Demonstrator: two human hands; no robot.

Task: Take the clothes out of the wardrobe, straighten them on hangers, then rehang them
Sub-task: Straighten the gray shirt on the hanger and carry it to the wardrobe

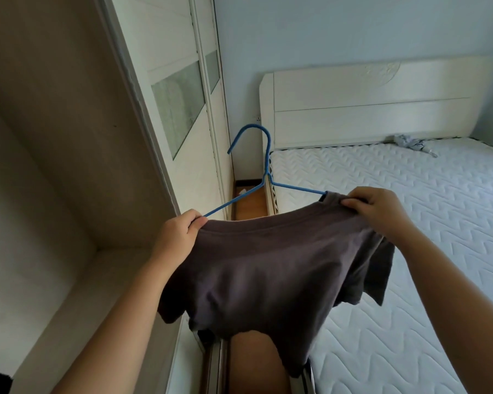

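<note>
The left hand point(180, 233) and the right hand point(382, 211) are showing bare; behind them the left forearm point(120, 322) and right forearm point(453, 294) are running bare to the lower edge. Below the hands a bare leg point(254, 362) is showing.

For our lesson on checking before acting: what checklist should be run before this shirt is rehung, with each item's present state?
1. Left hand pinches shirt at the hanger arm: ok.
2. Right hand holds collar: ok.
3. Hanger's left end inside shirt: cannot tell, hand hides it.
4. Shirt lies straight: not ok, bunched below right hand.
5. Hook free: ok.
6. Rail in wardrobe within reach: cannot tell, not in view.
</note>
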